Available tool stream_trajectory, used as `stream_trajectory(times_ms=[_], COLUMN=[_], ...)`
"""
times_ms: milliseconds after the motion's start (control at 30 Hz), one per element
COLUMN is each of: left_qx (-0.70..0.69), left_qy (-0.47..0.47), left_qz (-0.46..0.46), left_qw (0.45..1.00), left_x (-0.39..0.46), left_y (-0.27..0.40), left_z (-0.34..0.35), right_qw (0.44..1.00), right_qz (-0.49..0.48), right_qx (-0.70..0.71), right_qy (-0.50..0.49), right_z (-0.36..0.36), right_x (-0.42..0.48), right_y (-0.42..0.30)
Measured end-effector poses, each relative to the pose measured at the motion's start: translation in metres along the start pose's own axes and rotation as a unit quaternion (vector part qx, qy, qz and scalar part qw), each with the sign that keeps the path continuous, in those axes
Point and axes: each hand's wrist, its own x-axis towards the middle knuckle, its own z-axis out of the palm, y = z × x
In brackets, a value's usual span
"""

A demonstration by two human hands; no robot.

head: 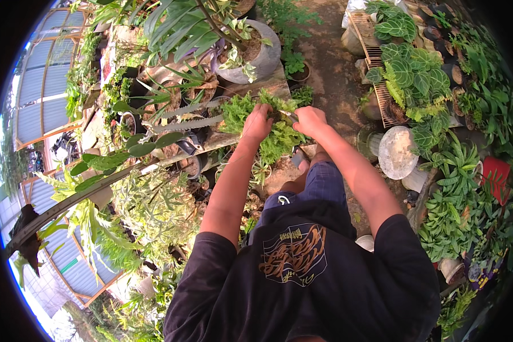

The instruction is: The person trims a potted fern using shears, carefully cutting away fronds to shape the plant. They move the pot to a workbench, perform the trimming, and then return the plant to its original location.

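A bushy, light green fern (278, 146) with feathery fronds spreads in front of me, by the edge of a weathered bench. My left hand (258, 122) is bent down into its foliage, fingers closed on the fronds; the fingertips are partly hidden. Just to the right, my right hand (310, 121) grips a small metal cutting tool (289, 115), scissors or pruning shears. Its blade end points left into the fern, towards my left hand, and the handles are covered by my fingers. The fern's pot is hidden by leaves.
Spiny cactus stems (190, 124) reach close to my left hand. A large round grey planter (270, 55) stands beyond the fern. To the right are a slatted rack (370, 42) with veined-leaf plants and a pale round pedestal top (397, 152). A long grey stem (85, 194) crosses the left.
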Motion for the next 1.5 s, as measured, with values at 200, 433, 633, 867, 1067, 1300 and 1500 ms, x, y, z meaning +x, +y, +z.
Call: stream_trajectory(times_ms=[200, 433, 633, 867, 1067, 1300, 1500], left_qx=[0.006, 0.075, 0.093, 0.033, -0.021, -0.068, -0.150], left_qy=[0.044, 0.068, 0.092, 0.093, 0.105, 0.087, 0.066], left_qz=[0.000, -0.041, -0.059, -0.039, -0.016, -0.004, -0.007], left_qw=[0.999, 0.994, 0.990, 0.994, 0.994, 0.994, 0.987], left_x=[-0.002, 0.001, 0.004, -0.002, -0.006, -0.005, -0.007], left_y=[-0.005, 0.004, 0.006, 0.006, 0.000, -0.007, -0.010], left_z=[0.008, 0.016, 0.023, 0.016, 0.013, 0.013, 0.009], right_qw=[1.000, 0.997, 0.994, 0.993, 0.995, 0.999, 0.997], right_qz=[0.009, 0.026, 0.012, 0.054, 0.046, -0.013, -0.045], right_qx=[0.014, 0.075, 0.102, 0.087, 0.085, 0.030, 0.029], right_qy=[-0.014, -0.007, 0.033, -0.060, -0.036, 0.037, 0.052], right_z=[0.006, 0.006, 0.018, 0.004, 0.001, 0.010, 0.016], right_x=[-0.010, -0.024, -0.029, -0.028, -0.029, -0.022, -0.018], right_y=[-0.002, -0.001, 0.002, -0.006, -0.011, -0.006, 0.000])
